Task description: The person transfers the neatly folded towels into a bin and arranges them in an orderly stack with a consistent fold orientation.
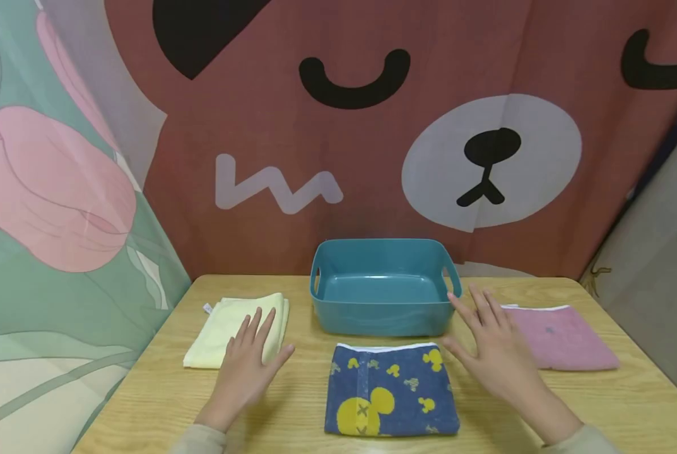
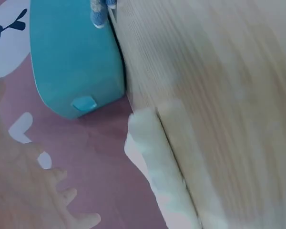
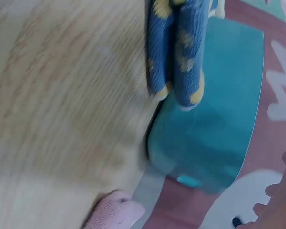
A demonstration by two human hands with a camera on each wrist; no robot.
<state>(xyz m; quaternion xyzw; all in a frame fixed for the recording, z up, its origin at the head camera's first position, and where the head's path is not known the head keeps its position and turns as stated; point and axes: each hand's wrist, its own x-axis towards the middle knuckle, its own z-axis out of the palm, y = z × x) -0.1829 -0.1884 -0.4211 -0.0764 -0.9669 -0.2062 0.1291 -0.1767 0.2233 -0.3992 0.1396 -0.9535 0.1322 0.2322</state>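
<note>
My left hand (image 1: pixel 246 366) hovers by the folded pale yellow towel (image 1: pixel 207 347), fingers spread and holding nothing. The right hand (image 1: pixel 494 353) is spread too, in front of the folded pink towel (image 1: pixel 571 340), which it partly hides. Between the hands lies a folded navy towel (image 1: pixel 395 394) with yellow mouse-head prints. Behind it stands a teal plastic basket (image 1: pixel 383 320) with handle holes, its visible inside bare. Whether either hand touches a towel, I cannot tell. In the right wrist view the navy towel (image 3: pixel 188 57) shows thick folded layers beside the basket (image 3: pixel 205 129).
Everything stands on a light wooden table (image 1: pixel 293 410) with rounded far corners. Right behind it hangs a curtain (image 1: pixel 366 145) with a large bear print. A flower-patterned curtain (image 1: pixel 60 189) hangs at the left, and a grey surface (image 1: pixel 650 221) lies to the right.
</note>
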